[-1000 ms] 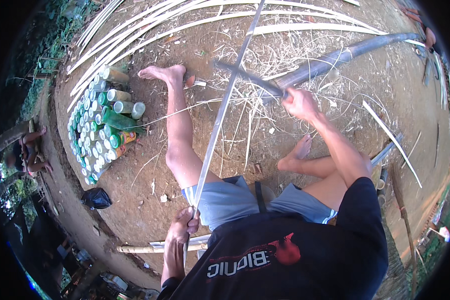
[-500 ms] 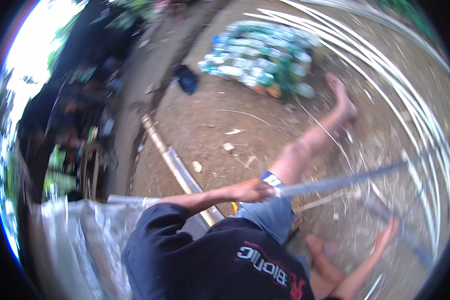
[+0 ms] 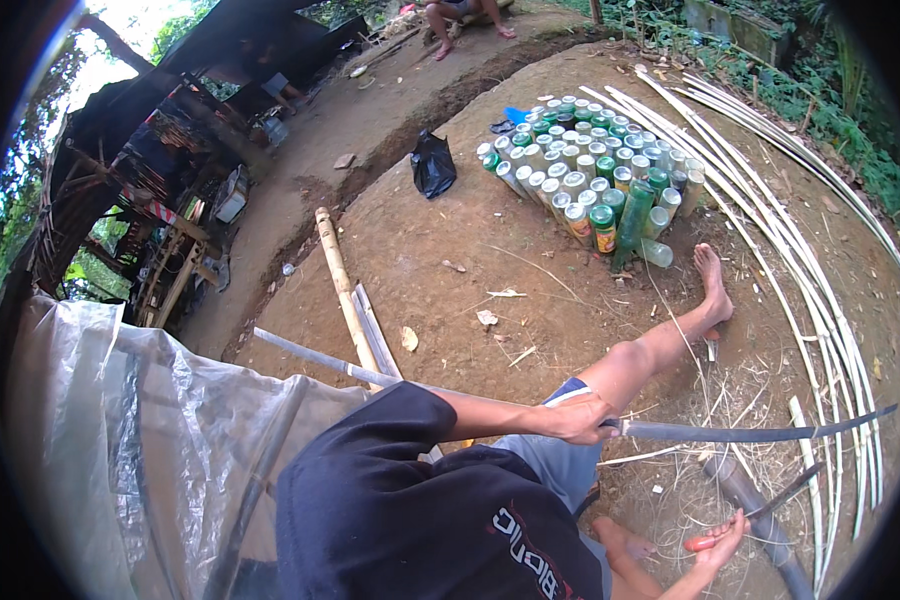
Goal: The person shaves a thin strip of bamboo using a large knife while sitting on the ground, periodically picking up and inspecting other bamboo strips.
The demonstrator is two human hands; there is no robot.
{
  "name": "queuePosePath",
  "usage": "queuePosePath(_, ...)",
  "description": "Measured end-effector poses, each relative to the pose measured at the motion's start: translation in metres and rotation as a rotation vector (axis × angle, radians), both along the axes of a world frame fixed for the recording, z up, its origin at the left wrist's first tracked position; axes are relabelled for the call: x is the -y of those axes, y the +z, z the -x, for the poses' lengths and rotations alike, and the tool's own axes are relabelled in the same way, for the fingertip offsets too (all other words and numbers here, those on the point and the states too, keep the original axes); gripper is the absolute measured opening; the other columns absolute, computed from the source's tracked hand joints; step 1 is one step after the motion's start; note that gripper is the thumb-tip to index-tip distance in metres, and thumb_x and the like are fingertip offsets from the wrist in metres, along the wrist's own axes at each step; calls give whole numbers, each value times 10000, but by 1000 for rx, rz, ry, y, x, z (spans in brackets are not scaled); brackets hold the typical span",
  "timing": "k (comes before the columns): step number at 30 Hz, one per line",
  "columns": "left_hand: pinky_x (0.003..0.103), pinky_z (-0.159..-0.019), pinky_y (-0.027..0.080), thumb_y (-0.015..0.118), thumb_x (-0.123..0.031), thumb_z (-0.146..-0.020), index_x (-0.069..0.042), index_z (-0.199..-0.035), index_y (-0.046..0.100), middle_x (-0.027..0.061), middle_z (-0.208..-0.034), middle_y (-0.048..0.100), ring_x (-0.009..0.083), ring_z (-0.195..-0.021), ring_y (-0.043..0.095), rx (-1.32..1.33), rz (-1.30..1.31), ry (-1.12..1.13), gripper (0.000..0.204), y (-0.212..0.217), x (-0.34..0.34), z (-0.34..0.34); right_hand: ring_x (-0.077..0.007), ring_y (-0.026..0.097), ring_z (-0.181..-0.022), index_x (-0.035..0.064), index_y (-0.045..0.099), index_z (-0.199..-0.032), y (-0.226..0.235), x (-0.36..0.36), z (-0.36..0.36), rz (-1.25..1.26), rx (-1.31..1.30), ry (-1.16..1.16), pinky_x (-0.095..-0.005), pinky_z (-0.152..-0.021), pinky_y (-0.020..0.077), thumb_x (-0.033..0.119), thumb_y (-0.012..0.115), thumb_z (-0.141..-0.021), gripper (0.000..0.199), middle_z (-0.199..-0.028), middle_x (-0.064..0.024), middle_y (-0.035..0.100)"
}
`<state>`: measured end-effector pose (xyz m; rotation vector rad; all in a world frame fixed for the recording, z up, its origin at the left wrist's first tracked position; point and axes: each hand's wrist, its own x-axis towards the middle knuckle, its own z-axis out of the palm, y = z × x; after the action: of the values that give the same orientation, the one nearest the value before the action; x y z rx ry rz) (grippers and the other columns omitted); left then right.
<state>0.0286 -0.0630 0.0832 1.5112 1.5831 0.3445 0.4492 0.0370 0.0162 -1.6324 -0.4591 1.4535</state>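
My left hand (image 3: 578,420) is closed around a long, flat, greyish bamboo strip (image 3: 740,432), which stretches off to the right above the ground. Lower down, my right hand (image 3: 722,543) grips a knife (image 3: 697,544) by its orange-red handle. The dark, narrow blade points up and right, below the strip and apart from it. Under the knife a dark bamboo pole (image 3: 745,488) lies on the dirt among thin shavings. A second greyish length (image 3: 300,348) shows left of my left arm; whether it joins the held strip is hidden.
Upturned glass bottles (image 3: 580,165) stand packed ahead. Long pale strips (image 3: 770,225) curve along the right. A black plastic bag (image 3: 432,165) and a bamboo pole (image 3: 342,285) lie left of centre. Clear plastic sheeting (image 3: 80,400) fills the lower left. A person (image 3: 460,18) sits at the far edge.
The view has shifted and sharpened from a blur. My left hand, still gripping the strip, appears farther right and lower. My right hand appears lower and left, with the knife now distinct.
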Motion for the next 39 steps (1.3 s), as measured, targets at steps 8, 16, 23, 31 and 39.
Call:
queuePosePath(8,346,-578,501,601,-149,-914,-44,-1218,570,101,-799,655,197,-682,617,54,-88,-187,323,-125,-10,-9,-34,384,-481,108,621,-1035,17,82,56,11,-60,69,-201,-414,299,172,663,-896,159,-584,83,370)
queuePosePath(16,409,-604,446,548,-171,-959,20,-921,623,186,-659,574,274,-603,568,81,157,-60,209,-35,-46,-52,-379,659,-679,50,608,-816,43,153,88,-96,1126,825,-485,-573,521,240,634,-797,193,-726,-200,653)
queuePosePath(23,485,-651,454,534,-150,-958,44,-974,595,288,-746,602,481,-732,590,-53,12,-127,203,-24,-26,-44,-372,658,-596,55,609,-856,44,124,60,-30,1216,811,-531,-540,524,264,608,-835,211,-697,-217,630)
queuePosePath(31,423,-612,456,520,-173,-970,13,-1093,597,185,-718,603,302,-654,593,-156,-74,-154,236,-15,-13,-44,-262,599,-467,76,616,-817,34,89,39,-3,1073,754,-439,-429,490,175,571,-837,110,-585,-127,621)
queuePosePath(39,431,-566,452,506,-119,-965,-7,-1040,607,184,-654,606,355,-597,616,-131,39,-124,169,6,-1,-37,-171,588,-473,54,649,-907,38,73,21,-55,1202,888,-364,-416,472,179,546,-910,162,-574,-88,601)
